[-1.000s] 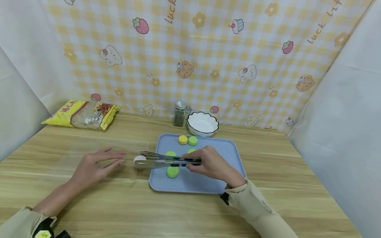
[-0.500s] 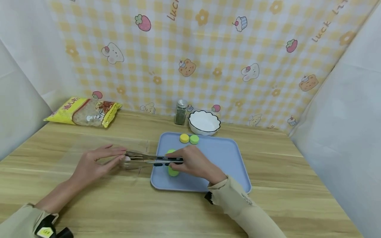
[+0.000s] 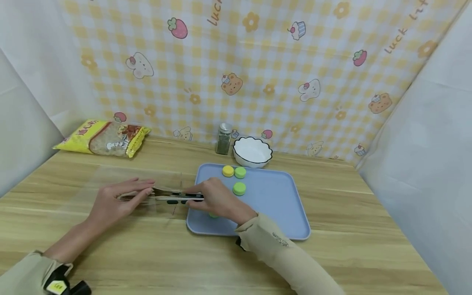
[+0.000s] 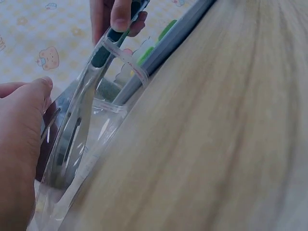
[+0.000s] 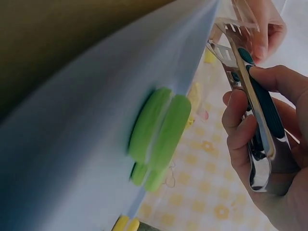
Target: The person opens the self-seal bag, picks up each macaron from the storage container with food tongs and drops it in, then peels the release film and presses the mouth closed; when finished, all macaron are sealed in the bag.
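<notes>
My right hand (image 3: 221, 200) grips the black-handled metal tongs (image 3: 173, 197), which point left from above the blue tray (image 3: 274, 205). The tongs' ends lie inside a clear plastic bag (image 4: 98, 125) in the left wrist view. My left hand (image 3: 112, 200) holds that bag near its mouth, thumb and fingers about the tongs' ends. Whatever the tongs hold is hidden by the left hand and the bag's glare. On the tray sit a green macaron (image 3: 239, 188), a second green macaron (image 3: 240, 172) and a yellow macaron (image 3: 228, 171); another green macaron (image 3: 213, 214) is mostly covered by my right hand.
Behind the tray stand a white scalloped bowl (image 3: 252, 151) and a spice jar (image 3: 223, 139). A yellow food packet (image 3: 105, 139) lies at the back left of the wooden table (image 3: 147, 254). A checked cloth (image 3: 265, 65) hangs behind.
My right hand has moved left with the tongs, carrying a round white piece from beside the tray into the bag. That piece is now out of sight. My left hand has stayed nearly in place.
</notes>
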The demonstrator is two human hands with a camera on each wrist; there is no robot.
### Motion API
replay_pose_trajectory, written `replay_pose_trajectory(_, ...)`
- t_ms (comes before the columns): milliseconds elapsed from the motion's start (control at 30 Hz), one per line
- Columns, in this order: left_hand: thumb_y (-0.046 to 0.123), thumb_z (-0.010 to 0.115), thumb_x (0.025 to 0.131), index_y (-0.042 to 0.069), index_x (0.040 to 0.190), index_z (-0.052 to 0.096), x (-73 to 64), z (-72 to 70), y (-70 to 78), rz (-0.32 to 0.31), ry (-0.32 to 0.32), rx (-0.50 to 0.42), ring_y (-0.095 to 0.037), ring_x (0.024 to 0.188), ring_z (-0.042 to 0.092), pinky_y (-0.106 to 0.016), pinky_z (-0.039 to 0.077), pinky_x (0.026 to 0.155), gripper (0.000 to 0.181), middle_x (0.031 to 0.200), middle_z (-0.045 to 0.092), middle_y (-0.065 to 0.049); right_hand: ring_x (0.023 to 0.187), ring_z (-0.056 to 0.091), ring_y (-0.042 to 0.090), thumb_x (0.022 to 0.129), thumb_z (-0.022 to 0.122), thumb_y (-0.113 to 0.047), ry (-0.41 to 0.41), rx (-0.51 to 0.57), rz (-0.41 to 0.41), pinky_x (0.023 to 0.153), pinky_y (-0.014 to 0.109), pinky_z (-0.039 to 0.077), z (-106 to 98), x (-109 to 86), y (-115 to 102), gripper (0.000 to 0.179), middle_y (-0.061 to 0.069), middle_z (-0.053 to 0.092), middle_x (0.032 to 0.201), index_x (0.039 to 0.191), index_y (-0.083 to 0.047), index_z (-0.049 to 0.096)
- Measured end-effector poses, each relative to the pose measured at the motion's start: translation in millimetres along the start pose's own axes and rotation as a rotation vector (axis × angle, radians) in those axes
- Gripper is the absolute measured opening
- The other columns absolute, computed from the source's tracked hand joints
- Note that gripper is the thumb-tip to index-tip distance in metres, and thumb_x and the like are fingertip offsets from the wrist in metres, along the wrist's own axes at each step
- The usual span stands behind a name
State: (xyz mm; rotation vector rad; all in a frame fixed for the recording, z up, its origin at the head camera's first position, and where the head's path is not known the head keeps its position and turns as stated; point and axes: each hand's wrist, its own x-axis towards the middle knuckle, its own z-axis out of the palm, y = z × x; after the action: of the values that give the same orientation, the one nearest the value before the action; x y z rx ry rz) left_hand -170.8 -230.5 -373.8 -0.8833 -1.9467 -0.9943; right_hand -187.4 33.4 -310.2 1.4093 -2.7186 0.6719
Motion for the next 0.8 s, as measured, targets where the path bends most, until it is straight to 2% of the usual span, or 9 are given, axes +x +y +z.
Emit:
replay_pose_trajectory(67,-0.002,0.076,0.072,0.002,0.093,0.074,-0.2,0.0,0.1,-0.013,0.012,-0.009,-0.003,0.090,0.065,-0.023,0.043,0.095,0.021,0.094,0.070,-0.014,0.039,0.026,0.001,0.089,0.064,-0.020,-0.002,-0.010,0.003,0.042,0.013,0.028,2.6,4.7,-3.5,0.028,-0.003,0.050,0.050,0.115,-0.010,0.067)
replay_pose_trajectory(200,-0.007,0.076,0.070,0.000,0.091,0.074,0.5,-0.5,1.4,-0.029,0.031,-0.014,-0.003,0.091,0.064,-0.022,0.043,0.094,0.023,0.092,0.070,-0.016,0.039,0.024,0.002,0.090,0.063,-0.021,-0.005,-0.047,0.000,0.042,0.013,0.027,6.6,14.4,-10.1,0.028,-0.003,0.057,0.056,0.116,-0.011,0.067)
replay_pose_trajectory(367,-0.004,0.075,0.073,-0.002,0.090,0.074,4.0,-1.4,5.2,-0.004,0.059,-0.022,-0.003,0.091,0.064,-0.023,0.045,0.092,0.017,0.089,0.070,-0.017,0.039,0.026,0.002,0.090,0.063,-0.023,-0.032,-0.068,0.011,0.042,0.013,0.027,9.3,27.1,-15.7,0.030,-0.006,0.061,0.065,0.119,-0.013,0.065)
replay_pose_trajectory(433,-0.003,0.075,0.074,-0.003,0.090,0.073,5.2,-1.6,6.5,0.002,0.064,-0.030,-0.004,0.090,0.065,-0.023,0.046,0.091,0.015,0.088,0.070,-0.017,0.038,0.028,0.003,0.091,0.062,-0.024,-0.043,-0.071,0.023,0.041,0.014,0.027,9.4,31.7,-16.9,0.031,-0.005,0.060,0.062,0.120,-0.014,0.064)
replay_pose_trajectory(567,-0.002,0.074,0.075,-0.003,0.090,0.073,5.7,-2.0,7.0,-0.003,0.062,-0.031,-0.004,0.091,0.065,-0.023,0.046,0.091,0.015,0.089,0.070,-0.017,0.041,0.032,0.002,0.090,0.063,-0.024,-0.055,-0.070,0.035,0.043,0.013,0.029,10.1,38.5,-17.9,0.031,-0.005,0.069,0.086,0.120,-0.014,0.065)
replay_pose_trajectory(667,-0.002,0.074,0.075,-0.002,0.091,0.073,5.0,-1.9,5.9,-0.008,0.056,-0.030,-0.004,0.091,0.064,-0.024,0.045,0.093,0.016,0.090,0.070,-0.016,0.043,0.035,0.001,0.090,0.063,-0.024,-0.067,-0.068,0.035,0.044,0.012,0.030,11.8,40.5,-17.8,0.031,-0.007,0.068,0.093,0.120,-0.014,0.065)
replay_pose_trajectory(800,-0.001,0.075,0.075,-0.002,0.090,0.073,4.2,-1.1,5.2,-0.008,0.060,-0.026,-0.002,0.090,0.064,-0.024,0.044,0.094,0.016,0.089,0.070,-0.016,0.042,0.036,0.001,0.090,0.064,-0.024,-0.074,-0.057,0.040,0.043,0.012,0.031,13.3,40.0,-18.1,0.032,-0.005,0.068,0.094,0.120,-0.013,0.064)
